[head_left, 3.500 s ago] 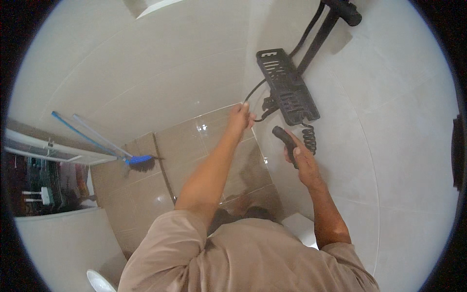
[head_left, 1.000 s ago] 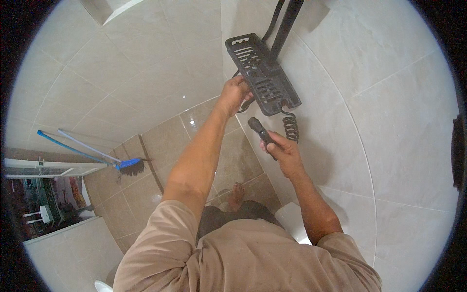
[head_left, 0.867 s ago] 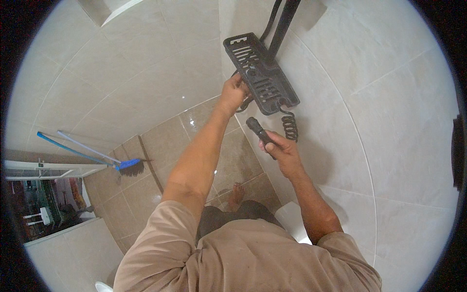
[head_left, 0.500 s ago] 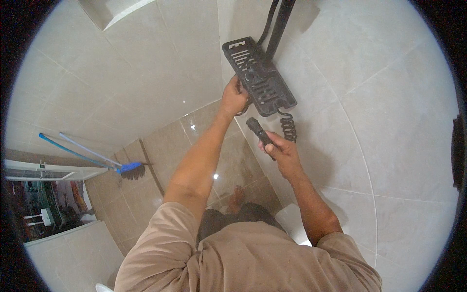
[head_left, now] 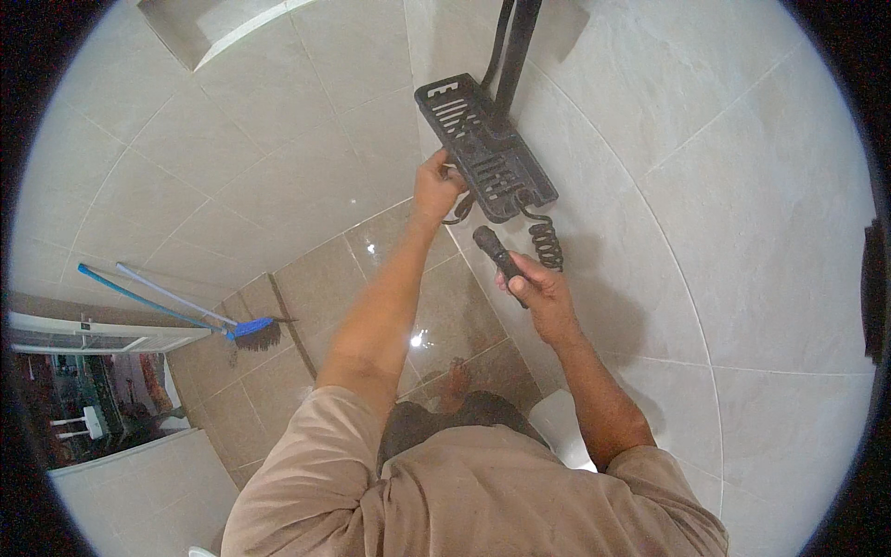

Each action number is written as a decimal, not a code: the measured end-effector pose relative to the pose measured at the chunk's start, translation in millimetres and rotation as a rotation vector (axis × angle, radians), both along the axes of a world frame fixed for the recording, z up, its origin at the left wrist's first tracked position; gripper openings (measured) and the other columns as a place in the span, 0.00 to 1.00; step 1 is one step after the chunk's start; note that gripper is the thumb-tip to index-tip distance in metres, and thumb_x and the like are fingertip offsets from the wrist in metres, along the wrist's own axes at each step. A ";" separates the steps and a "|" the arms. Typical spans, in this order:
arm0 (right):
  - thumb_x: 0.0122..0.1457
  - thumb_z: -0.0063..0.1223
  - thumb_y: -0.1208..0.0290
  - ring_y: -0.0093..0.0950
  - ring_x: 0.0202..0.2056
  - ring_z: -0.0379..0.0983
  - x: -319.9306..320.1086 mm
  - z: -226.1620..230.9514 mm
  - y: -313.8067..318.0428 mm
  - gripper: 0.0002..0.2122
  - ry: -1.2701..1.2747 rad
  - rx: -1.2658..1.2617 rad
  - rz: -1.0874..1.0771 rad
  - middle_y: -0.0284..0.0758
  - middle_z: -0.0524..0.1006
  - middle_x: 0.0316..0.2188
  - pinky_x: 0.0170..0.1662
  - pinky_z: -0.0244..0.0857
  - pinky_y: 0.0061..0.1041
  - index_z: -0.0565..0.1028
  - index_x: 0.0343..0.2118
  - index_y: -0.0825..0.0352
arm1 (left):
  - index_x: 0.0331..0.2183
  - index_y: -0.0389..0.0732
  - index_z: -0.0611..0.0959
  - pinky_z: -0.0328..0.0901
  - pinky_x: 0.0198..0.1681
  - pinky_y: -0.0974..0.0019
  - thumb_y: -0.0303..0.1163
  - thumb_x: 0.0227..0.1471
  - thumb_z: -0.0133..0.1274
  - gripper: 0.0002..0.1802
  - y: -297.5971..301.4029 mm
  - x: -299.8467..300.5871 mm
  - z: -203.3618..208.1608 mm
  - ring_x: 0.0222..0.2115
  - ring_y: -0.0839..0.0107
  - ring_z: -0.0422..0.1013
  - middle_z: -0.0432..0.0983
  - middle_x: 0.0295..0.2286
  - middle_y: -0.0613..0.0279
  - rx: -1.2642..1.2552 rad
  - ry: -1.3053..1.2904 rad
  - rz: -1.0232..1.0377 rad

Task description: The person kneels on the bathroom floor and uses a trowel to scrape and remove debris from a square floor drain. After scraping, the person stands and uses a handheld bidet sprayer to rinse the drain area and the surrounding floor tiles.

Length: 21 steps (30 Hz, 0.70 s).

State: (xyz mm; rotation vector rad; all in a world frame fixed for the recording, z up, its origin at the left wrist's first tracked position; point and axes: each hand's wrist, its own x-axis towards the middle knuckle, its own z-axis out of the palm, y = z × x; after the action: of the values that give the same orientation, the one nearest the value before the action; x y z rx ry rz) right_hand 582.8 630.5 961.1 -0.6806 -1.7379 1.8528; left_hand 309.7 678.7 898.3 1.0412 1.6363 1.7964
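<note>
My left hand (head_left: 435,190) has come in from the open air, where a few seconds ago it pinched a thin black line out beside the black shelf (head_left: 506,148), and it now sits right against that shelf's near-left edge. I take this to mean the handling has moved off the loose line and up to the shelf itself; over the last second the arrangement has barely altered. From my monitor, those left fingers are bent, with their tips tucked behind the slotted shelf, so I cannot tell how far apart they stand or whether they grip anything. A short loop of dark line (head_left: 461,212) hangs just below and to the right of them. My right hand (head_left: 541,292) is easier to read: its fingers are closed around the lower part of a black handpiece (head_left: 499,255), thumb pressed along the side, no gap to spare. The handpiece's head pokes out beyond those fingers, up and leftward, below the shelf and apart from it. Just above the right fingers hangs the coiled hose (head_left: 546,243), descending from the shelf's lower end; behind the knuckles I cannot see where it joins.
</note>
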 end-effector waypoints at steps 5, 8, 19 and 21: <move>0.64 0.57 0.70 0.26 0.46 0.75 0.6 -0.5 -1.9 0.21 0.004 0.021 0.000 0.35 0.79 0.43 0.54 0.67 0.27 0.73 0.59 0.73 | 0.44 0.34 0.82 0.67 0.31 0.67 0.22 0.58 0.52 0.12 -2.6 -7.7 15.1 0.27 0.74 0.72 0.81 0.32 0.62 -0.123 -0.364 -0.202; 0.65 0.58 0.65 0.23 0.43 0.73 -2.7 0.7 -5.8 0.23 0.006 0.026 0.007 0.32 0.78 0.42 0.50 0.66 0.25 0.73 0.59 0.72 | 0.47 0.30 0.79 0.71 0.33 0.68 0.17 0.53 0.52 0.18 -1.1 -2.8 17.2 0.28 0.71 0.77 0.82 0.35 0.56 -0.037 -0.418 -0.159; 0.64 0.59 0.67 0.25 0.45 0.75 -1.9 3.6 -2.7 0.22 0.040 0.011 0.007 0.34 0.78 0.43 0.52 0.67 0.27 0.74 0.59 0.72 | 0.45 0.34 0.81 0.70 0.37 0.67 0.19 0.56 0.54 0.13 -0.4 6.7 5.2 0.32 0.73 0.75 0.82 0.35 0.60 -0.083 -0.199 -0.062; 0.65 0.59 0.63 0.21 0.42 0.73 -1.9 3.5 -2.9 0.23 0.034 0.033 0.007 0.30 0.78 0.42 0.49 0.66 0.24 0.74 0.58 0.71 | 0.45 0.34 0.81 0.70 0.37 0.67 0.19 0.55 0.55 0.14 3.0 6.0 -1.1 0.32 0.73 0.75 0.82 0.35 0.60 -0.045 -0.103 -0.035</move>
State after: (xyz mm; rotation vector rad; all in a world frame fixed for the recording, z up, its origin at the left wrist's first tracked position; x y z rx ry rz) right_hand 580.9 627.5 964.6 -0.6267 -1.7478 1.8257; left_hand 315.8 681.7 897.2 0.9366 1.5798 1.7529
